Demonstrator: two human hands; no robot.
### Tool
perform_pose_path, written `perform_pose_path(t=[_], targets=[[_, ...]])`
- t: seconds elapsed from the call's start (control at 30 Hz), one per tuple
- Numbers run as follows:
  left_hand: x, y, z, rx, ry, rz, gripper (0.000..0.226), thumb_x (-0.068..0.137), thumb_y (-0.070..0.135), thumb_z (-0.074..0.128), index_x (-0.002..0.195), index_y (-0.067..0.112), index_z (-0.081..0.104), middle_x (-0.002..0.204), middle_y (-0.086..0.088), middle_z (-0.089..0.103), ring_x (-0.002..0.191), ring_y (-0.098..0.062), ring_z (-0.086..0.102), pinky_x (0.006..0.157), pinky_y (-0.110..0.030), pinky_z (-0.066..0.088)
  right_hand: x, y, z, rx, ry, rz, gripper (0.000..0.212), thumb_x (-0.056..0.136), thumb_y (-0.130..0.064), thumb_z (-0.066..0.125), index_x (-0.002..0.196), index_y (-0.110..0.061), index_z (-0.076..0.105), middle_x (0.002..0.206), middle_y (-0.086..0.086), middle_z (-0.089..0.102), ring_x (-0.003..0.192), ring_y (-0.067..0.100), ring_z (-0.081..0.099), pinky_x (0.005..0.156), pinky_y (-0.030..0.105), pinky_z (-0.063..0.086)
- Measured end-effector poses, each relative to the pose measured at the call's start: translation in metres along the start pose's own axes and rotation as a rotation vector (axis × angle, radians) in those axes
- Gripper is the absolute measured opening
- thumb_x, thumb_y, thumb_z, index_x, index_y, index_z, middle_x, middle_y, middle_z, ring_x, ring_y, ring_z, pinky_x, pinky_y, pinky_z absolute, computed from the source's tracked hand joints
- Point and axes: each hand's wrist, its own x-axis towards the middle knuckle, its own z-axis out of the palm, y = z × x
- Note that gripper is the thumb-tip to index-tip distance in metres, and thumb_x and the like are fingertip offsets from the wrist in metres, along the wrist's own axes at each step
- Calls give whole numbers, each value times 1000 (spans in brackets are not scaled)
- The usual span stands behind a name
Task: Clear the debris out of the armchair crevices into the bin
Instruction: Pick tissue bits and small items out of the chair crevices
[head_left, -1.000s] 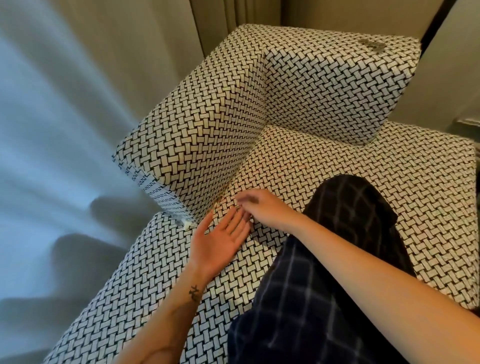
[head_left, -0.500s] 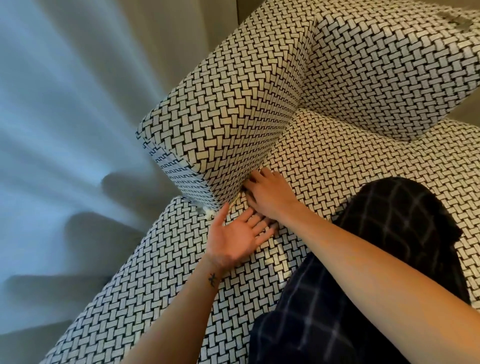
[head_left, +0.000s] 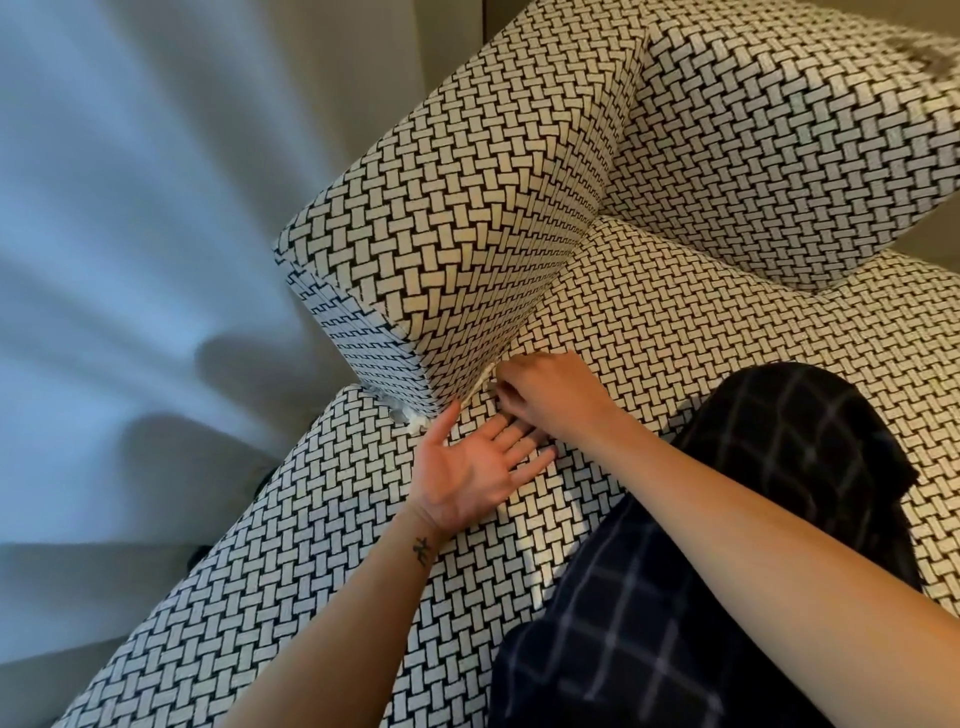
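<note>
Right hand (head_left: 550, 400): fingers curled, tips dug into the crevice (head_left: 511, 358) between armrest (head_left: 467, 234) and seat cushion (head_left: 675, 312). It looks to be pinching the near end of a pale strip (head_left: 479, 385) poking out of the gap; the contact is partly hidden. Left hand (head_left: 478, 467): palm up, fingers spread flat on the cushion just below the right, placed as a catch tray.

Handling, as a judgement: the strip looks thin, light and probably floppy. Grip low near the gap and pull along the seam so it doesn't tear. White scrap (head_left: 413, 418) sits at the crevice's front corner; it looks soft and crumbly and is best pinched whole.

Around: backrest (head_left: 779, 130) behind, the person's plaid-clad knee (head_left: 753, 493) on the cushion just beside the right forearm, curtain (head_left: 130, 208) to the left. The armrest's overhang shades the gap, so deeper debris can't be judged. Bin not in view.
</note>
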Motion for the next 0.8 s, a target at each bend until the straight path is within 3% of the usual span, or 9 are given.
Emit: perform_pose_path(t=[0.17, 0.27, 0.43, 0.53, 0.7, 0.8], targets=[[-2, 0, 2, -54, 11, -7, 77, 99, 55, 45, 157, 6, 30, 161, -21, 35, 149, -38, 33, 121, -61, 24, -21, 5, -2, 488, -77, 175, 20, 92, -45, 61, 87, -27, 69, 91, -15, 68, 93, 8, 58, 82, 33, 51], [-2, -1, 2, -38, 40, -4, 75, 103, 54, 40, 157, 4, 29, 161, -21, 35, 149, -37, 34, 123, -58, 21, -30, 8, -4, 548, -194, 154, 16, 86, -43, 64, 82, -28, 69, 98, -16, 67, 105, 8, 53, 91, 34, 47], [-1, -2, 0, 60, 89, 67, 64, 109, 43, 31, 159, 4, 27, 162, -18, 35, 150, -33, 34, 123, -53, 26, -28, 7, -5, 621, -140, 251, 4, 87, -30, 70, 89, -28, 67, 93, -15, 66, 90, 4, 61, 79, 28, 54], [-8, -1, -1, 69, 99, 123, 61, 109, 40, 32, 157, 4, 32, 161, -16, 39, 148, -31, 39, 122, -52, 30, -17, 3, -5, 711, -107, 330, 12, 93, -24, 65, 104, -25, 70, 102, -13, 69, 93, 2, 62, 79, 20, 50], [-21, 6, -10, 43, 90, 99, 67, 106, 45, 38, 155, -1, 32, 161, -20, 37, 149, -36, 36, 125, -54, 22, 4, -1, 3, 413, -180, 259, 39, 98, -30, 56, 133, -14, 62, 128, 3, 63, 122, 20, 53, 99, 31, 44], [-22, 9, -11, 38, 81, 62, 70, 105, 49, 36, 152, -3, 39, 158, -22, 40, 148, -37, 38, 125, -55, 19, 15, -4, 5, 169, -224, 208, 43, 97, -38, 53, 128, -9, 63, 127, 7, 61, 123, 26, 53, 103, 37, 42]])
